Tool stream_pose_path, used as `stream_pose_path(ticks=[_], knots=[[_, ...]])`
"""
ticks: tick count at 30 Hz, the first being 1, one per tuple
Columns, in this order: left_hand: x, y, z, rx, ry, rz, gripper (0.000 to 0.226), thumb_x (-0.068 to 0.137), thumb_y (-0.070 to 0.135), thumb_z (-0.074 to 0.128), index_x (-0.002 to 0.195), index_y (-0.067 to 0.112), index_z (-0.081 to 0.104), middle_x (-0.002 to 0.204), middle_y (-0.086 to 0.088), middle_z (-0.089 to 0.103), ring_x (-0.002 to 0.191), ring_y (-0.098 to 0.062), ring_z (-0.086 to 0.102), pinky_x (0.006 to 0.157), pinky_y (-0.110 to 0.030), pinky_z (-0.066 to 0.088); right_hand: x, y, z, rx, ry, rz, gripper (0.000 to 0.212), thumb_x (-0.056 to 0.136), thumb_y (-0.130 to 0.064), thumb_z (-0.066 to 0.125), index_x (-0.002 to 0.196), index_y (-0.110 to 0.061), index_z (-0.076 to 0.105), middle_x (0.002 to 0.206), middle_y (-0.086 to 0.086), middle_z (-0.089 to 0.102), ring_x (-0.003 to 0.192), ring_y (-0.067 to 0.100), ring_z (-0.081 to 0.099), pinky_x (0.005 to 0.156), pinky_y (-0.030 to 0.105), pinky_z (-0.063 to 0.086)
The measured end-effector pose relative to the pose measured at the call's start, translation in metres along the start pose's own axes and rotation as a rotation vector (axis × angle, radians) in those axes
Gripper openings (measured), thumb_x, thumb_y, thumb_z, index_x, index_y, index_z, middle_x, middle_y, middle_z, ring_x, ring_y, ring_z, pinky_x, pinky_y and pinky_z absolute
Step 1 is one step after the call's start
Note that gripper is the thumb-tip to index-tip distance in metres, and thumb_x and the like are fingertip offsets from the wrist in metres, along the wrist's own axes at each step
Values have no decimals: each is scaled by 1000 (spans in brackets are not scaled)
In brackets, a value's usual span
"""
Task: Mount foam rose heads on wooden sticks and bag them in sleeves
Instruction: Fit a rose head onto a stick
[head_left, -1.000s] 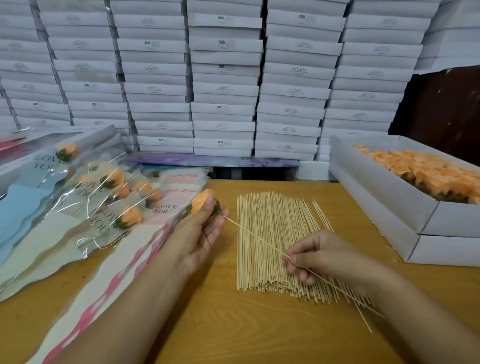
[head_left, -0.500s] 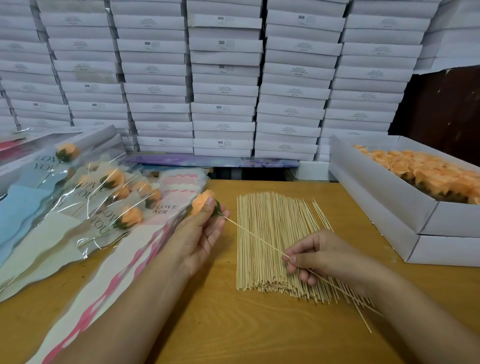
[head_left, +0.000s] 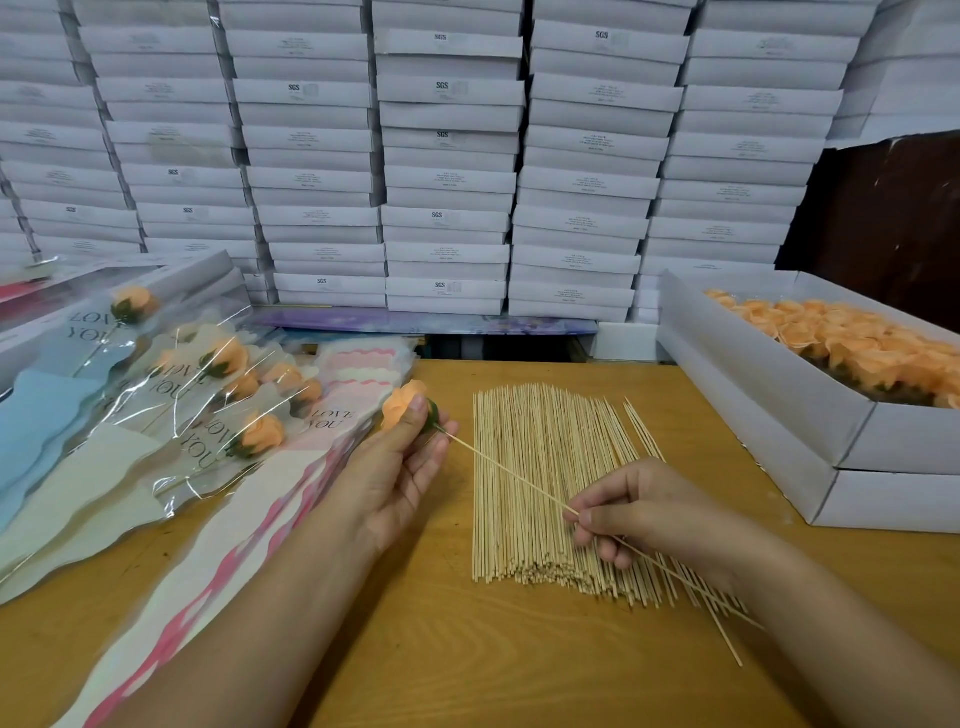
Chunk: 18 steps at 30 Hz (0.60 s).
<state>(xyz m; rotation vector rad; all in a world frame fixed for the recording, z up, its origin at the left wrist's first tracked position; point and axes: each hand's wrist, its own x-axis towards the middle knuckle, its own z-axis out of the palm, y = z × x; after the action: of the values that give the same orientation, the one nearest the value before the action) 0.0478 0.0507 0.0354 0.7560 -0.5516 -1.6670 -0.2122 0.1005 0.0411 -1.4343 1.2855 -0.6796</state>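
Both hands work one flower: the left hand (head_left: 397, 470) pinches an orange foam rose head (head_left: 404, 404) between thumb and fingertips, and the right hand (head_left: 641, 512) pinches a thin wooden stick (head_left: 511, 475) partway along its length. The stick's far tip meets the green base of the rose head; how deep it sits cannot be told from this view. Its near end runs out past the right wrist. Rose and stick are held just above the tabletop (head_left: 467, 660).

Under the right hand lies a broad pile of loose sticks (head_left: 535, 483), laid side by side, with a few strays at its near right corner. Left of the left hand, a stack of printed sleeves (head_left: 291, 473) fans over the tabletop's edge, and beyond it lie bagged roses (head_left: 156, 395) in clear wrap lettered "LOVE YOU". At the right, an open white box (head_left: 769, 395) holds many more orange rose heads (head_left: 852, 343) and rests on another white box. Stacked white cartons (head_left: 447, 156) fill the wall behind.
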Motion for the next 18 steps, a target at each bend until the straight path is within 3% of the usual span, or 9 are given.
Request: stream_pose_path(ticks=[13,18], knots=[[-2,0,1,-17,18,-12,19,73,21,75,73,2,80,90,-15,77,74,-18,77,57,-24,61,0,-1,1,17,4,-7,13,91,0,66,93,-5,77,86,16,76,59,12,64,53,22,52],[-3,0,2,-37,32,1,29,73,19,76,93,-1,72,91,-16,77,75,-19,77,55,-24,61,-1,-1,0,23,2,-10,13,91,1,65,93,-5,77,86,18,75,59,13,63,53,22,52]])
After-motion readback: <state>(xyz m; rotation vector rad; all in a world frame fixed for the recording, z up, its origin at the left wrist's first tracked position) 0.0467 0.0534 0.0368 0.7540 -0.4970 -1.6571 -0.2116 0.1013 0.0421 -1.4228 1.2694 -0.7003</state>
